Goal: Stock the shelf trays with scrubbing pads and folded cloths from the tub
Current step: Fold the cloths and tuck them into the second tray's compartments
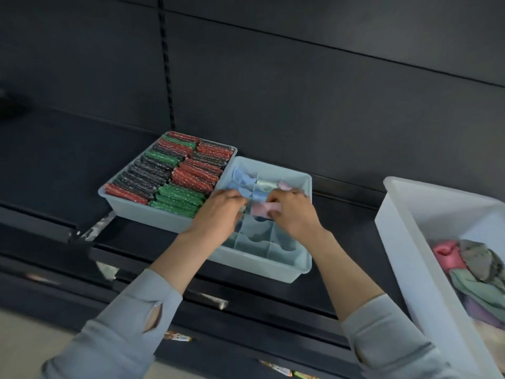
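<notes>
We see open room above the divided tray (302,269), whose near cells lie empty; both hands (218,209) and folded cloths (246,181) block its far cells. The pad tray (131,206) is packed full. Bare shelf (347,242) separates tray and tub (404,242).

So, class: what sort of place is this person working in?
Probably a shop aisle being restocked: dark metal shelving with a slotted upright, a tray of scrubbing pads beside a divided cloth tray, and a white tub of stock.
</notes>
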Tool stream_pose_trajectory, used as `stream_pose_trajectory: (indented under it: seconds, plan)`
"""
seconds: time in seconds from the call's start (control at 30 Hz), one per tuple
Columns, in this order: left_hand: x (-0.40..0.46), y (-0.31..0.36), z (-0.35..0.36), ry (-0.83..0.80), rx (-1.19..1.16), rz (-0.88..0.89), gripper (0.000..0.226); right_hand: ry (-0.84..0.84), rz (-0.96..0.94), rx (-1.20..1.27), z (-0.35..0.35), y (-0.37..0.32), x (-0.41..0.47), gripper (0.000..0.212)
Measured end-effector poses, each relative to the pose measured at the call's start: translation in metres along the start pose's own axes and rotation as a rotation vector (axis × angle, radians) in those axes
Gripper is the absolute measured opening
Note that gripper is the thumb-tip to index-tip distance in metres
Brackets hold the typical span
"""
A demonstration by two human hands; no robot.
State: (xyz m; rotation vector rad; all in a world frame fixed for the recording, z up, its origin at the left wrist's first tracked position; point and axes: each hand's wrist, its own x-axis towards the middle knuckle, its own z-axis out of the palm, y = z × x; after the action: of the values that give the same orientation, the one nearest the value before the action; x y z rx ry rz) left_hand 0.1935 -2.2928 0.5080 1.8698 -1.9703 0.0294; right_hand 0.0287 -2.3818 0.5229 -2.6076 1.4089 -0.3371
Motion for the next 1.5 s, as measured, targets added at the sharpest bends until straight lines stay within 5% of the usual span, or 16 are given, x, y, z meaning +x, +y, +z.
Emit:
stream_pose_trajectory:
  seconds: [0.4, 0.57, 0.9, 1.03, 1.17, 1.37, 1.5]
  plan:
    - [0.018, -0.009, 0.031, -0.169, 0.026, 0.004, 0.051, -0.156, 0.097, 0.084, 0.006, 0.000, 0.019, 0.022]
    - [0.030, -0.005, 0.032, -0.085, 0.021, 0.001, 0.031, -0.156, 0.074, -0.130, 0.007, 0.001, 0.025, 0.017]
    - [0.056, 0.005, 0.019, -0.239, 0.016, -0.050, 0.028, -0.184, 0.008, -0.116, 0.011, 0.006, 0.016, 0.027]
    - [0.057, 0.015, 0.013, -0.250, 0.034, -0.052, 0.028, -0.033, -0.033, -0.018, -0.028, 0.029, -0.012, 0.023]
    - [0.068, 0.056, 0.010, -0.127, -0.042, -0.030, 0.022, 0.133, 0.038, -0.070, -0.094, 0.076, -0.068, 0.030]
    - [0.077, 0.188, 0.029, -0.036, -0.287, 0.241, 0.021, 0.104, 0.376, 0.000, -0.163, 0.179, -0.179, 0.019]
    - [0.074, 0.272, 0.050, -0.051, -0.427, 0.412, 0.021, -0.242, 0.481, -0.065, -0.163, 0.235, -0.232, 0.024]
